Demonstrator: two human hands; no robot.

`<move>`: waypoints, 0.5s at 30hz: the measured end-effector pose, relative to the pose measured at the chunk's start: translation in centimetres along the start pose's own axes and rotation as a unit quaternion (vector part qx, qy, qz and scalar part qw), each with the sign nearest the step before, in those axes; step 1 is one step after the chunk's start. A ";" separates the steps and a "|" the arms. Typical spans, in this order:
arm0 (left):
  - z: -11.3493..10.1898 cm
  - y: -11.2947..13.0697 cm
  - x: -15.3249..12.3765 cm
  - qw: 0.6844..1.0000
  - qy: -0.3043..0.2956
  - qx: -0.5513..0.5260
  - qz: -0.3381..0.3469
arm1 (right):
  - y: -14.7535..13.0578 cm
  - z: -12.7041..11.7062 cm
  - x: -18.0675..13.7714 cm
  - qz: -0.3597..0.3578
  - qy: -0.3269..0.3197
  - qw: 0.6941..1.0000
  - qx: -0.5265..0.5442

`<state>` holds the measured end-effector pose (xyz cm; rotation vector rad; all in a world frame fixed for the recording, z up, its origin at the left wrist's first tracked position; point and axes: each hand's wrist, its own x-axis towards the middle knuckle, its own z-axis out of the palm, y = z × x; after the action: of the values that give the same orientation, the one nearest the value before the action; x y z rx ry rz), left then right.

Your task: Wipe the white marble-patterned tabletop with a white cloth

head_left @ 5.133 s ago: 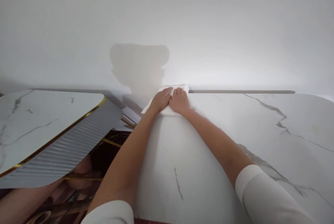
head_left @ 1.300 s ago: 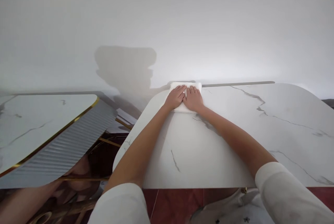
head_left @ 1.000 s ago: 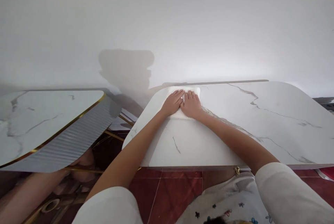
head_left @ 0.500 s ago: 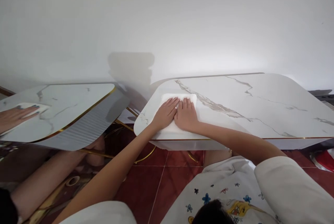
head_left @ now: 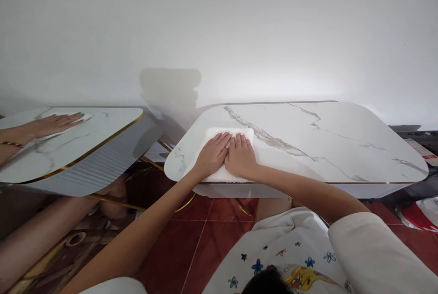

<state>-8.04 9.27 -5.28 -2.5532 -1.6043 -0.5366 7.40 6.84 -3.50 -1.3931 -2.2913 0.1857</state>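
A white folded cloth (head_left: 219,173) lies at the near left edge of a white marble-look table (head_left: 325,148). My left hand (head_left: 211,153) and my right hand (head_left: 241,156) lie side by side, flat on the cloth, fingers stretched out and pointing toward the wall. Both arms reach forward in white sleeves.
A second marble-look table (head_left: 85,139) with a gold rim stands to the left; another person's hand (head_left: 56,123) presses a cloth on it. Red floor tiles (head_left: 219,225) show below. A white wall backs both tables. A red and white bag (head_left: 419,214) lies at the right.
My two hands have drawn the cloth from the table's far edge back to its near left edge. The view has pulled back. The other person's hand has slid farther along the left table.
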 end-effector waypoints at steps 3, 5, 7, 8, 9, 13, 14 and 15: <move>0.5 -0.2 1.5 1.000 -0.005 0.006 -0.018 | 1.2 -0.1 1.3 -0.009 -0.001 1.000 -0.010; 0.8 -0.6 3.1 0.999 -0.008 0.004 -0.035 | 2.1 -0.1 2.7 -0.012 -0.011 1.000 -0.015; 1.1 -1.1 5.0 0.999 -0.008 -0.005 -0.053 | 3.0 0.0 4.3 -0.008 -0.019 1.000 -0.020; 1.3 -1.4 5.9 0.998 -0.007 -0.012 -0.058 | 3.4 0.0 5.1 -0.005 -0.019 1.000 -0.021; 1.4 -1.7 6.8 0.998 -0.004 -0.020 -0.063 | 3.9 0.1 5.9 -0.003 -0.016 1.000 -0.023; 1.8 -3.2 10.0 0.995 0.025 -0.066 -0.068 | 5.6 0.8 9.2 -0.007 -0.004 1.000 -0.023; 2.0 -3.6 10.7 0.994 0.034 -0.077 -0.067 | 6.0 1.1 10.1 -0.008 -0.003 1.000 -0.021; 2.1 -4.1 11.4 0.993 0.044 -0.087 -0.067 | 6.3 1.3 11.0 -0.009 -0.001 1.000 -0.020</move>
<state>-6.65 21.43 -3.93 -2.5106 -1.7790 -0.8229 7.69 19.60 -3.43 -1.3932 -2.3191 0.1354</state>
